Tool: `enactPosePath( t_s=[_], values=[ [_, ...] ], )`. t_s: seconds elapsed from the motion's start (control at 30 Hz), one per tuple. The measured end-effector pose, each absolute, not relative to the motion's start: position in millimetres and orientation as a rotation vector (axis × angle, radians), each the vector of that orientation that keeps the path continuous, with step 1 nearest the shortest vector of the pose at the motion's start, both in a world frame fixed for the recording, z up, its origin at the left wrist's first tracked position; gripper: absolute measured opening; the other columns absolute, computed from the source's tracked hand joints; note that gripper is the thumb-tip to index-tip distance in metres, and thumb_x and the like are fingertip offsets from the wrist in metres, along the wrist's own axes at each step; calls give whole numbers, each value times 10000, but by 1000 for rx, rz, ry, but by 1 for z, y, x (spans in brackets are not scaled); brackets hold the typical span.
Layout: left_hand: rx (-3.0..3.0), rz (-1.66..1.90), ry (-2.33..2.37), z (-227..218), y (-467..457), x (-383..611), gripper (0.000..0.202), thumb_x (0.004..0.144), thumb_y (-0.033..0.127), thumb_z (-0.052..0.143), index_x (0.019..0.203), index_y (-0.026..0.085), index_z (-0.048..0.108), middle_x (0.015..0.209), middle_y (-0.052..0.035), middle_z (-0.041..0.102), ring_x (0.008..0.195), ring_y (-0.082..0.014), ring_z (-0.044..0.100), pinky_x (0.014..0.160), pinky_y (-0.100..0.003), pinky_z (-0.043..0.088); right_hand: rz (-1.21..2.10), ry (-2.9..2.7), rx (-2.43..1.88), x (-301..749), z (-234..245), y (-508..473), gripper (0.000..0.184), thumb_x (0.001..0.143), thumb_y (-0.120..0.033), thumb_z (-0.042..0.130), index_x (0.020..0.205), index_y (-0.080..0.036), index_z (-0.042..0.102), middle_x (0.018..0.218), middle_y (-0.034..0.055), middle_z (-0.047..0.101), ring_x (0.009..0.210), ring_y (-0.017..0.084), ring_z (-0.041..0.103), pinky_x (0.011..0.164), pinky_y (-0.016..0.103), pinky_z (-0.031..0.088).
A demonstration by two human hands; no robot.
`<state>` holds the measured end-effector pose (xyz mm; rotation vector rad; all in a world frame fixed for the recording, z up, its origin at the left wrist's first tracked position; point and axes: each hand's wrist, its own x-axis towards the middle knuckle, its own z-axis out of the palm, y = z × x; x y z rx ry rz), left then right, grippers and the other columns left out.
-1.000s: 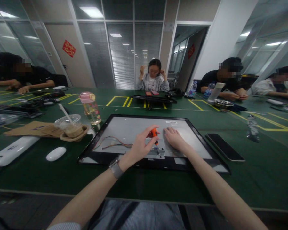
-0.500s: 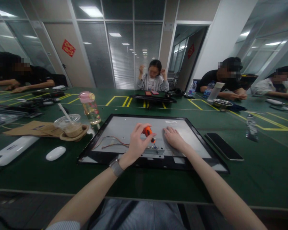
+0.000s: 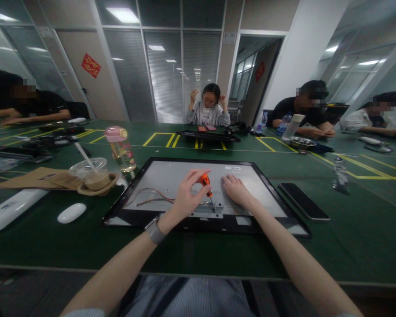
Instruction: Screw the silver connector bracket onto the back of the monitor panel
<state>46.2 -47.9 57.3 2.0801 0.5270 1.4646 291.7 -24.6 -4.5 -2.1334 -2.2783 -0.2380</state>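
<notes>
While the left hand (image 3: 191,190) holds the orange screwdriver (image 3: 205,180) between thumb and fingers, its tip points toward the metal bracket (image 3: 207,211) at about five o'clock, and at three o'clock the right hand (image 3: 236,190) lies flat, grasping nothing, on the grey panel (image 3: 170,171). Because the shaft leans and I cannot tell whether the tip sits in a screw, a sideways push could perhaps make it slip and scratch the panel, or catch the thin cables (image 3: 155,190) at nine o'clock.

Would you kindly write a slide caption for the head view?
Left hand holds an orange screwdriver at a metal bracket on the panel; right hand rests flat nearby.
</notes>
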Motion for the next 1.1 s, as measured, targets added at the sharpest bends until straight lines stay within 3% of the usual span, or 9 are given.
enactPosePath(
  t_s=[0.13, 0.37, 0.57, 0.67, 0.77, 0.97, 1.1],
  values=[
    [2034, 1481, 528, 57, -47, 47, 325, 971, 235, 594, 1290, 197, 643, 1028, -63, 626, 926, -167, 645, 875, -323, 573, -233, -2261, -2150, 290, -2, -26, 469, 1072, -216, 340, 1514, -121, 468, 1572, 233, 457, 1438, 331, 443, 1146, 501, 370],
    [1849, 1292, 378, 55, -51, 47, 326, 1036, 255, 472, 1353, 205, 525, 1212, -121, 647, 945, -159, 709, 907, -349, 595, -227, -2267, -2148, 288, 0, -27, 482, 1067, -220, 332, 1517, -115, 466, 1577, 224, 454, 1437, 341, 438, 1146, 500, 370],
    [2030, 1502, 469, 58, -52, 49, 213, 930, 262, 681, 1135, 209, 686, 1057, -60, 624, 911, -154, 642, 849, -303, 573, -217, -2277, -2160, 290, -1, -26, 486, 1069, -216, 314, 1525, -111, 447, 1581, 232, 444, 1444, 336, 429, 1148, 495, 357],
    [2023, 1484, 479, 58, -55, 50, 225, 975, 228, 600, 1187, 209, 672, 1017, -56, 627, 917, -159, 638, 838, -296, 567, -226, -2284, -2147, 290, -1, -26, 478, 1069, -214, 319, 1513, -107, 458, 1575, 237, 449, 1443, 334, 428, 1142, 498, 366],
    [1948, 1389, 449, 58, -57, 49, 284, 1019, 235, 503, 1275, 196, 620, 1101, -90, 641, 982, -179, 659, 874, -318, 576, -236, -2268, -2148, 289, -1, -26, 473, 1068, -209, 330, 1512, -115, 465, 1570, 236, 456, 1436, 330, 441, 1141, 500, 370],
    [1968, 1485, 515, 61, -52, 47, 186, 931, 254, 669, 1104, 200, 710, 1000, -50, 616, 902, -155, 634, 833, -288, 582, -206, -2273, -2162, 289, 0, -27, 487, 1072, -214, 320, 1528, -98, 448, 1584, 231, 442, 1458, 345, 413, 1159, 496, 348],
    [1913, 1424, 476, 61, -52, 46, 285, 997, 224, 543, 1258, 210, 657, 1059, -67, 643, 941, -156, 670, 882, -309, 583, -220, -2269, -2153, 290, 0, -27, 478, 1072, -212, 326, 1518, -109, 463, 1573, 233, 456, 1448, 335, 430, 1153, 490, 359]
  ],
)
